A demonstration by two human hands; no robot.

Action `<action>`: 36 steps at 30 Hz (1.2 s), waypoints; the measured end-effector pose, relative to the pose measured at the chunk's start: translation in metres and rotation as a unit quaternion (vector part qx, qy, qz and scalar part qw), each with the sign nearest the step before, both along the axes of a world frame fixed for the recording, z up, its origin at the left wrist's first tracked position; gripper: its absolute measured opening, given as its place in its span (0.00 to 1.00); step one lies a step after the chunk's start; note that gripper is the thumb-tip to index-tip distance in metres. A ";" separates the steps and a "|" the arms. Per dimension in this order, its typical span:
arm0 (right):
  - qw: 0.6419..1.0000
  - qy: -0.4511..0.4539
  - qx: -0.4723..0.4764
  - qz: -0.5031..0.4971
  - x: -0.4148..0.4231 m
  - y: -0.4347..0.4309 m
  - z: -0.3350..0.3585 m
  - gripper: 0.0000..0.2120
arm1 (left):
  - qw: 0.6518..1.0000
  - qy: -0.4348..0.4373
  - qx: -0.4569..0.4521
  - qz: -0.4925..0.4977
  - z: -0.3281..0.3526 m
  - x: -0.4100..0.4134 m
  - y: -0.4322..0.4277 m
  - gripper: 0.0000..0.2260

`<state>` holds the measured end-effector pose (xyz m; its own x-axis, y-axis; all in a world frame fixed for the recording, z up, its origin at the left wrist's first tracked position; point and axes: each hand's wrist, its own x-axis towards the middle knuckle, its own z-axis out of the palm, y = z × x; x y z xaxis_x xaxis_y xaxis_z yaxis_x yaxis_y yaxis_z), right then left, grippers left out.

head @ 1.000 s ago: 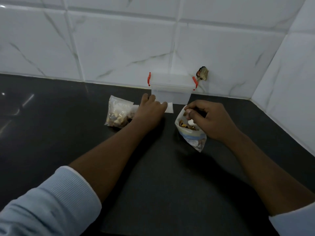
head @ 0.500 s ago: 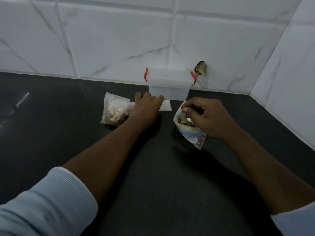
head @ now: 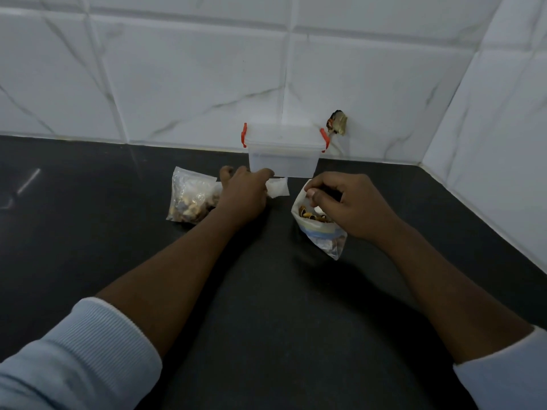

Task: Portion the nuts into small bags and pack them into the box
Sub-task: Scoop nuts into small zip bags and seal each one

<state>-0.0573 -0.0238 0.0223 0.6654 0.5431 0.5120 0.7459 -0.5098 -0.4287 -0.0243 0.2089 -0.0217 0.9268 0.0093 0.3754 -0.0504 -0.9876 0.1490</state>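
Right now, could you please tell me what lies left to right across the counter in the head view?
Clear plastic bag of mixed nuts, left hand, small flat white bag, open clear plastic bag holding nuts, right hand.

Both forearms, bare below pale blue sleeves (head: 74, 359), reach over the countertop (head: 266, 321) toward its far edge. The left hand (head: 244, 193) lies knuckles-up, fingers curled onto a small white bag (head: 279, 187) (the grip itself is hidden). The right hand (head: 346, 205) pinches the open rim of the nut bag (head: 321, 233).
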 end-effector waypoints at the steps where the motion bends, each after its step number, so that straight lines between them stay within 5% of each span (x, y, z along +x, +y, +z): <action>1: 1.000 0.002 -0.002 -0.001 0.001 -0.001 -0.001 0.07 | 1.000 -0.018 -0.008 0.000 -0.001 0.000 0.002 0.19; 4: 1.000 -0.009 -0.004 -0.015 0.004 -0.002 -0.002 0.08 | 0.992 -0.117 -0.050 -0.018 0.002 -0.002 0.004 0.16; 7: 0.997 -0.002 0.046 -0.059 0.006 -0.001 -0.002 0.14 | 0.933 -0.197 -0.275 -0.123 0.015 -0.014 -0.004 0.10; 10: 0.974 0.131 0.179 -0.036 0.008 -0.001 0.003 0.27 | 0.812 -0.133 -0.537 -0.187 0.034 -0.029 -0.017 0.13; 13: 0.935 0.251 0.248 0.023 0.008 0.002 0.006 0.31 | 0.771 -0.018 -0.600 -0.213 0.045 -0.038 -0.024 0.15; 21: 0.929 0.223 0.296 -0.005 0.007 0.001 0.004 0.04 | 0.700 0.096 -0.661 -0.251 0.047 -0.046 -0.018 0.08; 26: 0.924 0.218 0.311 -0.048 0.008 -0.002 0.006 0.04 | 0.710 0.043 -0.675 -0.197 0.042 -0.039 -0.015 0.10; 33: 0.917 0.233 0.317 -0.062 0.013 -0.002 0.004 0.04 | 0.672 -0.011 -0.731 -0.117 0.043 -0.035 -0.020 0.10; 35: 0.915 0.237 0.319 -0.066 0.014 -0.003 0.004 0.03 | 0.697 -0.025 -0.710 -0.092 0.042 -0.033 -0.021 0.09; 36: 0.916 0.235 0.316 -0.070 0.014 -0.004 0.004 0.03 | 0.739 -0.049 -0.668 -0.075 0.040 -0.033 -0.021 0.09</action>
